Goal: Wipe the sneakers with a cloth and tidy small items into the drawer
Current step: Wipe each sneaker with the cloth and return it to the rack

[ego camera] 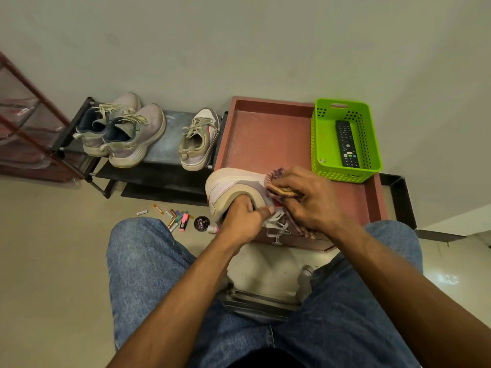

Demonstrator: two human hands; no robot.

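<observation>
- White sneaker [233, 185] was held up over the front edge of the red-brown drawer [268, 139], sole turned up toward the viewer, toe pointing to about 10 o'clock.
- Left hand [243, 221] gripped the sneaker at its opening, fingers curled into the shoe, thumb lying out toward 3 o'clock over the white laces [276, 223].
- Right hand [309, 197] clutched a checked cloth [279, 187], fingers curled round the bunched fabric, pressing it on the sneaker's side at 3 o'clock of the shoe.
- Cloth tail hung down under the right hand toward 6 o'clock.
- Drawer lay open on the floor; green basket [345, 166] sat in its 2 o'clock corner with a black remote [346, 144] inside.
- Small items were scattered on the floor at 8 o'clock of the sneaker, outside the drawer: markers [183, 221], a round polish tin [202, 223], a small white tube [142, 212].
- Low black shoe rack [170, 144] stood at 10 o'clock against the wall: a grey sneaker pair [125, 131] on its left, a single white sneaker [199, 140] on its right, just beside the drawer.
- Person sat in blue jeans [148, 274], knees apart, both forearms reaching forward.
- Red-framed shelf [32, 128] stood at the far 9 o'clock edge.
</observation>
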